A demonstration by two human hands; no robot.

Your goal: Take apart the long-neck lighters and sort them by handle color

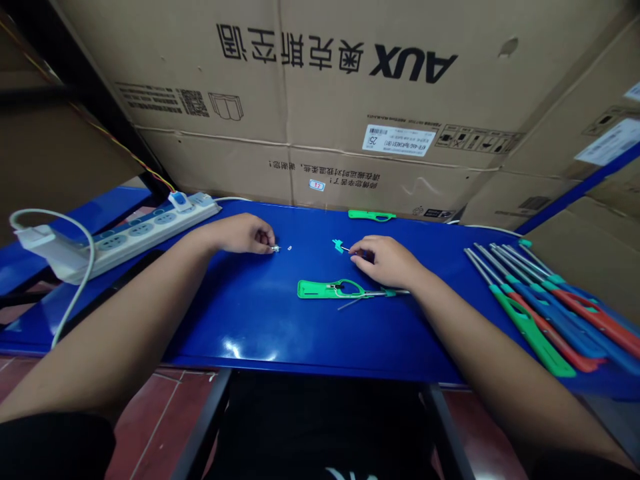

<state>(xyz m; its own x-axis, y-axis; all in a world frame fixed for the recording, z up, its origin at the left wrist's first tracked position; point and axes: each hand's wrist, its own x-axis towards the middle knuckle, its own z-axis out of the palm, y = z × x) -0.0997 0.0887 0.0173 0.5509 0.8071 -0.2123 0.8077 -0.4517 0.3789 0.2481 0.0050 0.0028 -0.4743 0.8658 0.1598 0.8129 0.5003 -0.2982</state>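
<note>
Green casing (311,289) lies open, small parts (336,287) inside.

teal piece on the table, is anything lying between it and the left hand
Yes: a tiny white piece lies on the blue tabletop between them, nearer the left hand than the teal piece.

Room to pass: blue table top (280,337) in front of the open green handle (310,291) | In the way: big box (325,150) at back, fat white power strip (150,230) left, long lighters (545,307) right, green bits (338,246) mid-table
</note>
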